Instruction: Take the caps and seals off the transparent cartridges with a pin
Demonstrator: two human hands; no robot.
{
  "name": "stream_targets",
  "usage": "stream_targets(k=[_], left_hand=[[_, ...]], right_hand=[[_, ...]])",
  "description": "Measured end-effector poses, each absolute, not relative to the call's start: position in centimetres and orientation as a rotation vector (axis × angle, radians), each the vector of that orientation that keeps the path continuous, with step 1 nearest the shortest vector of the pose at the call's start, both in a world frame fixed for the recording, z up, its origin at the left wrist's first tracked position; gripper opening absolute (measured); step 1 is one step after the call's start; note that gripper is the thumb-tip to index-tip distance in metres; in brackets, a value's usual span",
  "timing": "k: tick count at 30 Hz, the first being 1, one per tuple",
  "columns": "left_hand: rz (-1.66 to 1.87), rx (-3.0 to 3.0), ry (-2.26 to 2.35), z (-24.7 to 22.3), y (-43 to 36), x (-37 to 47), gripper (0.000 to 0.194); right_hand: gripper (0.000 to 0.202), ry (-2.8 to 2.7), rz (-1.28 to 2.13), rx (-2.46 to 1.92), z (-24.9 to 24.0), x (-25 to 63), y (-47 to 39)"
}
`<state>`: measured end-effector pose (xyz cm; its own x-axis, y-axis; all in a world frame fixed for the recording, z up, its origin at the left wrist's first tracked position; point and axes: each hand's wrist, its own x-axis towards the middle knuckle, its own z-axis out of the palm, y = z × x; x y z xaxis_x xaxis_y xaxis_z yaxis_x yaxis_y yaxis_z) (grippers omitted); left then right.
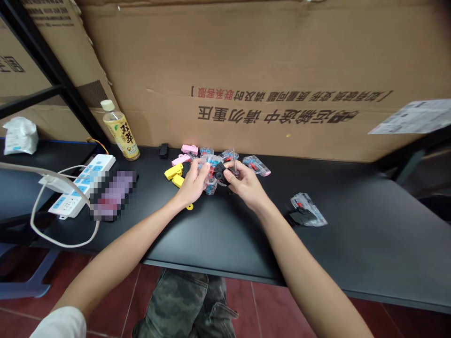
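Observation:
Over the middle of the black table point(211, 239), my left hand point(196, 180) is closed on a clear plastic piece with blue and red parts point(212, 164). My right hand point(243, 180) pinches a small black part point(221, 173) against it, and a thin metal tool point(235, 162) stands up by its fingers. Behind and around the hands lie several clear pieces, one of them point(256, 165) to the right. Pink blocks point(189, 149) and yellow blocks point(174, 172) are left of my left hand. A yellow ring point(190, 206) lies nearer the front.
A bottle point(123, 134), a power strip point(82, 185) with white cables and a blurred phone-like object point(116, 195) are on the left. A small black part point(163, 150) lies at the back. To the right rests a bagged piece point(308, 210). Cardboard point(268, 56) stands behind.

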<state>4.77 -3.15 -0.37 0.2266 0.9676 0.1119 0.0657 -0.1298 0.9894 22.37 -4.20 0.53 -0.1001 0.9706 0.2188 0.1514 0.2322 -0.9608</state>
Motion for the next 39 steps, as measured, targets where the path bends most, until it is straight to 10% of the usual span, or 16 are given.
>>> stream_targets(k=[39], left_hand=[[1.371, 1.849, 1.394, 0.5, -0.8, 2.1, 0.038]], right_hand=[[0.05, -1.089, 1.143, -1.218, 0.9, 23.8, -3.5]])
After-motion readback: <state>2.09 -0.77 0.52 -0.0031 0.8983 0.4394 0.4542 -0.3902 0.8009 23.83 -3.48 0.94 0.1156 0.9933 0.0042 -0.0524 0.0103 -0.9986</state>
